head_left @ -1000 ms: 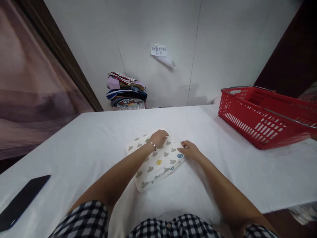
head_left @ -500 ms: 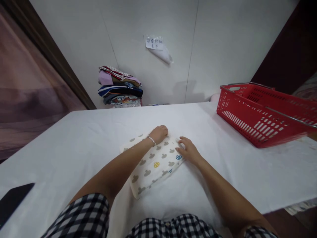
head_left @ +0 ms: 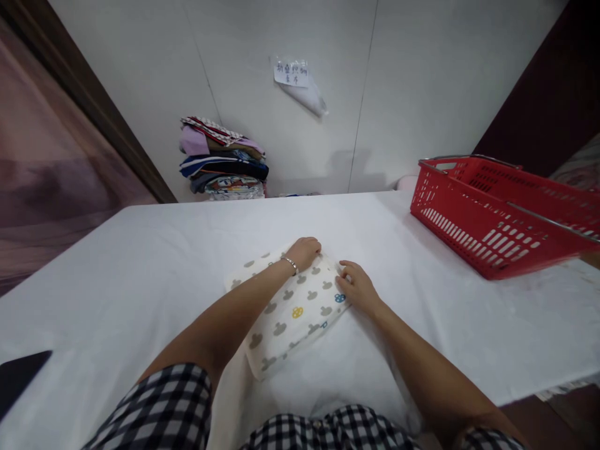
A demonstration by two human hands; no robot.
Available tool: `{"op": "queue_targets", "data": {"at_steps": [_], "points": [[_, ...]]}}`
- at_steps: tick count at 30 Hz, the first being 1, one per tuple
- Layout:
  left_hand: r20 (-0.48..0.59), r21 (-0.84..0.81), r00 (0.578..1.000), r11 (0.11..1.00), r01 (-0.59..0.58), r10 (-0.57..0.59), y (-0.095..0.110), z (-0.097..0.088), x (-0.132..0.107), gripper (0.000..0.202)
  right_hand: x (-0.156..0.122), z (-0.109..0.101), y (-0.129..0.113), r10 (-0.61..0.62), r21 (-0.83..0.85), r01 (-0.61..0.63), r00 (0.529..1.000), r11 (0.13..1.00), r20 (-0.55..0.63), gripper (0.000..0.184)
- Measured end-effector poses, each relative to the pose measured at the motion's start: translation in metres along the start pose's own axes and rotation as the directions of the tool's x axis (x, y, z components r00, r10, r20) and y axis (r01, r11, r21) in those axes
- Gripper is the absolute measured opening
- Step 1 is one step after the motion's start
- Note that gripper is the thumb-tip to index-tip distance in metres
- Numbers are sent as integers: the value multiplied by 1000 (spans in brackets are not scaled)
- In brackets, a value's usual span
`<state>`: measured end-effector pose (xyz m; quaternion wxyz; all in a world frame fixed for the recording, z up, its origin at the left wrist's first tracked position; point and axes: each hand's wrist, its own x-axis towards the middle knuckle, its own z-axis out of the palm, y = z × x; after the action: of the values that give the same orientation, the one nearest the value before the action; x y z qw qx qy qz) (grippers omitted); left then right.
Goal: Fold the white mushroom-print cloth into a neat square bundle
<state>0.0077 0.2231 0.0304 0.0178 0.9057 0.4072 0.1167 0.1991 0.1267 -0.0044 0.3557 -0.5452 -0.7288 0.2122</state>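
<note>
A white cloth (head_left: 293, 337) printed with grey mushroom shapes, plus a yellow and a blue one, lies folded and slanted on the white-covered table in front of me. My left hand (head_left: 305, 252), with a bracelet at the wrist, reaches across it to the far edge. Its fingers are curled down and closed on the fabric there, the tips partly hidden. At the cloth's right corner is my right hand (head_left: 360, 287), thumb and fingers bent together around the edge.
A red plastic basket (head_left: 473, 228) with metal handles stands on the table's right side. Folded clothes (head_left: 225, 159) are stacked beyond the far edge, by the wall. A paper sign (head_left: 291, 72) hangs there. A dark flat object (head_left: 21, 378) lies at the left.
My right hand's thumb and fingers have drawn closer together at the cloth's corner. My left hand stays at the far edge. The view has shifted slightly.
</note>
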Motion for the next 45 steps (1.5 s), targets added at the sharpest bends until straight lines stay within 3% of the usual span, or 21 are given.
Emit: {"op": "queue_targets", "data": {"at_steps": [8, 13, 18, 32, 36, 39, 45], "points": [[0, 52, 999, 998, -42, 42, -5, 1, -1, 14, -1, 4, 3, 34, -46, -35, 999, 998, -17, 11], [12, 117, 988, 981, -155, 154, -9, 2, -4, 16, -2, 4, -2, -120, -119, 116, 992, 986, -24, 5], [22, 144, 984, 973, -179, 178, -8, -7, -11, 12, -2, 3, -7, -243, -238, 242, 970, 941, 22, 10], [43, 190, 985, 966, -175, 170, -7, -20, -13, 11, 1, -1, -18, -216, -401, 280, 956, 872, 198, 14], [56, 170, 983, 969, -179, 172, -9, -22, -13, 17, 1, -2, -18, -192, -364, 259, 958, 895, 211, 14], [77, 154, 984, 973, -171, 160, -12, -19, -7, 17, 1, -2, -16, -135, -312, 180, 978, 933, 158, 12], [268, 122, 962, 988, -96, 61, -8, -12, 18, 19, 0, -2, -14, -32, -253, 47, 997, 966, 64, 11]]}}
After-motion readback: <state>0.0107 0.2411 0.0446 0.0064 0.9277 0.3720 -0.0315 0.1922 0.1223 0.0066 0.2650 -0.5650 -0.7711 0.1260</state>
